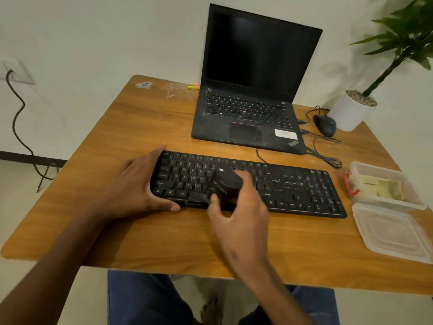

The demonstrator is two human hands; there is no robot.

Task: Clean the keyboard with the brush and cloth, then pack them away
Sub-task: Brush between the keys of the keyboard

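wooden table [140, 233] bears keyboard [293, 186], laptop [248, 127], mouse [325, 125].

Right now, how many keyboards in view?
2. The external keyboard lies near the desk's front, left hand gripping its left end, right hand holding the brush over it. The other is built into the laptop behind. None seem hidden.
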